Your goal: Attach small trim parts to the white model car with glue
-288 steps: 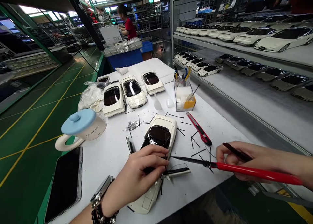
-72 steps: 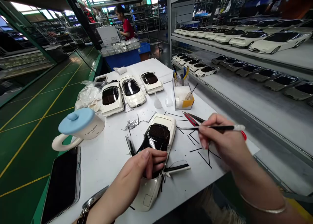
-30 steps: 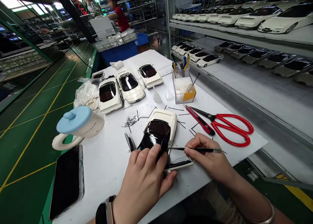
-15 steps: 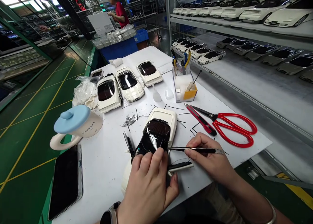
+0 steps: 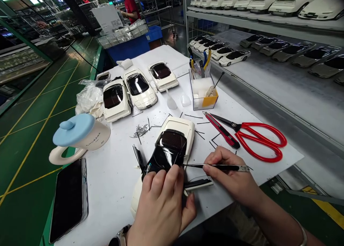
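Head camera shows our left hand (image 5: 161, 206) curled over the toy car (image 5: 177, 126) on the table (image 5: 107, 196), though we cannot tell if it grips. Our right hand (image 5: 232, 181) pinches tweezers (image 5: 231, 167) at the car's side; a slip of their tips could scratch the glossy roof (image 5: 164, 155).

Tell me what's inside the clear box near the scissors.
Inside the clear box: white material, a dark stick and tools with yellow and blue handles. The tools' lower ends and whatever lies beneath the white material are hidden.
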The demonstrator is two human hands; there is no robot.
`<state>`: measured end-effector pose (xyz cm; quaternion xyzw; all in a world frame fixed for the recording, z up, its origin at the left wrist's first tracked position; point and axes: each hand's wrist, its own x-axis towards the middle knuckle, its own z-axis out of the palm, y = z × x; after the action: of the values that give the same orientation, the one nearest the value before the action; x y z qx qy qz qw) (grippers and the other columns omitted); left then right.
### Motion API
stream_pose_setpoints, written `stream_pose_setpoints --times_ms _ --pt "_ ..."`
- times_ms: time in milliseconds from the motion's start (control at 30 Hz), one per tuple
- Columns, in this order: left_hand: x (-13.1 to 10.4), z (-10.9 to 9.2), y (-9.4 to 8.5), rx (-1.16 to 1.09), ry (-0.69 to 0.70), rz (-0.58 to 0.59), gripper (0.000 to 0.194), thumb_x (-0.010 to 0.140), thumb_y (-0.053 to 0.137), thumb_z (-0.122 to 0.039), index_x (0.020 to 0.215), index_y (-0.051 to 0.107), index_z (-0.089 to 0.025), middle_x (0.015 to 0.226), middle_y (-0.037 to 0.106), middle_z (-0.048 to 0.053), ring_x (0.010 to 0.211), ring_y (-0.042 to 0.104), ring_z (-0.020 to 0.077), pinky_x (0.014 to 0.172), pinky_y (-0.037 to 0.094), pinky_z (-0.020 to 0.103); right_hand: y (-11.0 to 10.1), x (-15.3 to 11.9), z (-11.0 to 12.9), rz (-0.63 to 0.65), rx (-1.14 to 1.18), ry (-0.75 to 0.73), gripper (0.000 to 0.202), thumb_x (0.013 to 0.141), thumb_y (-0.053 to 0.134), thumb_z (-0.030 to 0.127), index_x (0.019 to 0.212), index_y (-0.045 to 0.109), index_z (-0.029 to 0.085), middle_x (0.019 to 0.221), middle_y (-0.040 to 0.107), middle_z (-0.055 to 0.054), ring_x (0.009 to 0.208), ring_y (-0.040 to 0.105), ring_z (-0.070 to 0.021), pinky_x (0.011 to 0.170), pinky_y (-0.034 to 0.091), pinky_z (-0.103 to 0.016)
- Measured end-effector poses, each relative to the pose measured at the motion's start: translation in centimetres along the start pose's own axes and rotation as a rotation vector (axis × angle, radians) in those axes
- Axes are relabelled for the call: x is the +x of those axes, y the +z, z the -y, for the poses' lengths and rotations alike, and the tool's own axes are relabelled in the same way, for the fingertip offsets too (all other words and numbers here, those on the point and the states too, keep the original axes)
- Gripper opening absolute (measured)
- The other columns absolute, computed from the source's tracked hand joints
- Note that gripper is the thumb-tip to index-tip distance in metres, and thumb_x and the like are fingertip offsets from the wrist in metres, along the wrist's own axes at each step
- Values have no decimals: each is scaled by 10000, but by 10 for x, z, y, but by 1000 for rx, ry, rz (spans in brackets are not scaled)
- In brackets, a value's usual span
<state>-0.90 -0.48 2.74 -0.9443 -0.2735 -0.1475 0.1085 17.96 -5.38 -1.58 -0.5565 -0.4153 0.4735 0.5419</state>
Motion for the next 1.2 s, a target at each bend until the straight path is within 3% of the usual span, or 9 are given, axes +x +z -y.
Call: stream_pose_setpoints --times_ms 433,600,733,833,967,1100,1200 --pt "-3 2 2 4 -5 -1 416 883 391 -330 1026 662 -49 1025 532 116 875 427 251 808 349 404 2 2 1 9 -69 35 216 827 614 350 743 463 220 738 565 3 696 514 -148 640 411 -294" --pt "-3 1 3 -14 -5 12 383 877 410 -329 1073 612 -70 1049 513 115 882 439 252 790 367 404 3 5 14 15 -213 18 171 820 587 299 724 474 214 733 573 2 701 528 -149 631 413 -284" --pt "-7 5 0 -252 -66 -92 243 847 453 -255 1026 546 -118 1021 448 103 878 450 222 740 414 359 8 17 42 100 -440 -45 139 791 562 212 688 469 209 660 537 22 630 491 -122 560 374 -243" --pt "-11 17 -1 -524 -278 -234 39 858 431 -185 832 459 -180 850 407 38 781 441 166 641 395 294 16 28 65 218 -595 -93 126 762 535 166 689 444 211 607 516 37 555 448 -108 497 319 -228" --pt "-11 38 2 -691 -521 -396 180 889 413 -208 714 369 -209 699 358 -15 636 370 141 572 319 296 33 37 88 313 -860 -163 131 725 501 123 688 409 209 577 503 28 504 419 -109 472 260 -234" --pt "-9 43 7 -701 -508 -425 206 891 417 -202 692 364 -207 682 353 -21 623 359 137 562 300 298 50 42 98 349 -1055 -221 121 700 505 114 706 428 206 589 509 -5 497 400 -123 453 212 -248" --pt "-9 41 6 -678 -465 -430 212 888 413 -181 685 357 -207 682 355 -20 625 360 136 555 297 295 53 44 100 354 -1060 -217 127 687 517 109 691 436 206 572 501 0 479 377 -116 444 211 -249"
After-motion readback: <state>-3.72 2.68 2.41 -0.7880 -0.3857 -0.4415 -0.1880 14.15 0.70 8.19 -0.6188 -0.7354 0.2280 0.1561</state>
